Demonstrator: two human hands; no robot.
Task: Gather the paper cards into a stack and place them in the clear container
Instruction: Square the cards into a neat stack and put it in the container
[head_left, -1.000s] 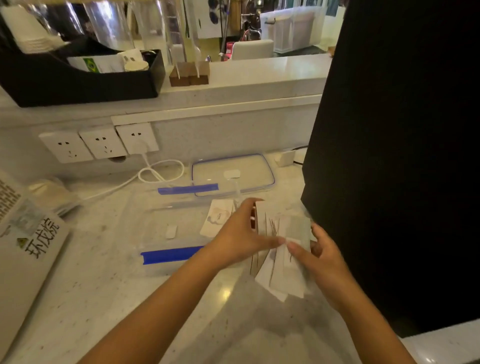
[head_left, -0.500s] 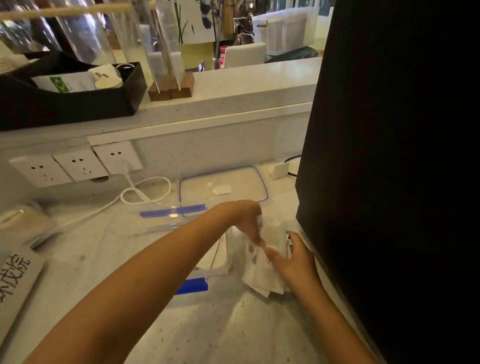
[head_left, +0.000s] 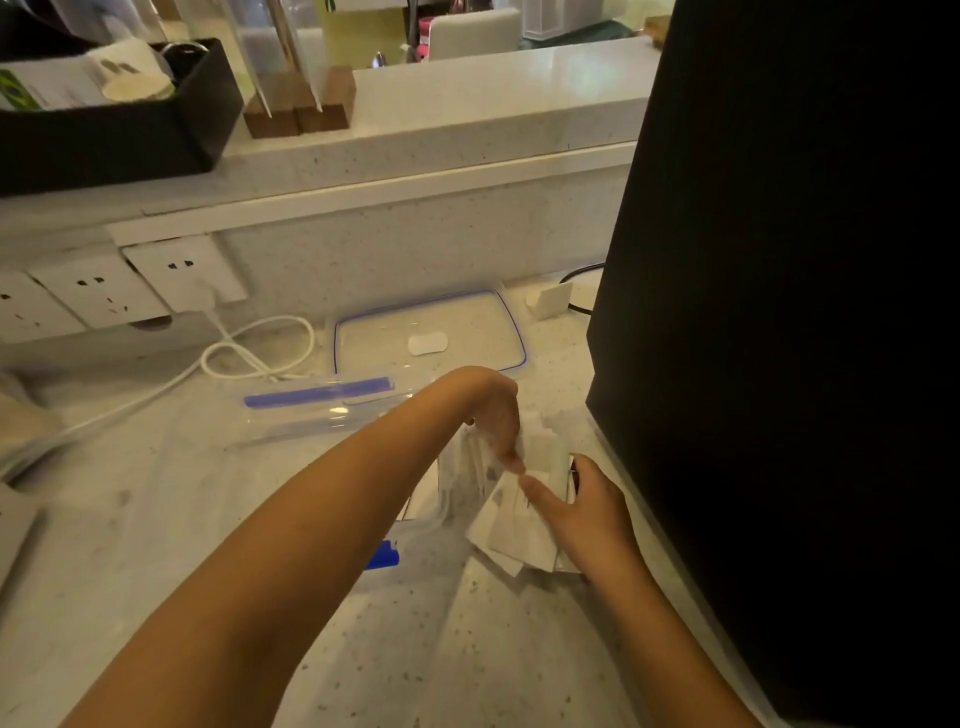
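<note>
Two hands meet over a loose bundle of paper cards (head_left: 519, 525) near the right edge of the worktop (head_left: 156, 519). The left hand (head_left: 496, 415) reaches in from the left with its wrist bent down, fingertips pinching the top of the cards. The right hand (head_left: 587, 506) grips the same bundle from the right side, thumb laid across the face of the white cards, which fan out unevenly below it. The bundle sits just at the right end of the clear container (head_left: 322, 415), whose walls are blurred; whether the cards touch its rim cannot be told. Blue clip strips mark the container's far side and near side. Behind it, toward the back edge of the worktop, the clear lid (head_left: 467, 322) with a blue seal lies flat. A white cable (head_left: 254, 353) loops to the left of the lid, plugged into a row of wall sockets (head_left: 104, 291). A large black object (head_left: 779, 312) stands just right of the hands. On the raised ledge behind, a black tray (head_left: 119, 135) holds papers.
</note>
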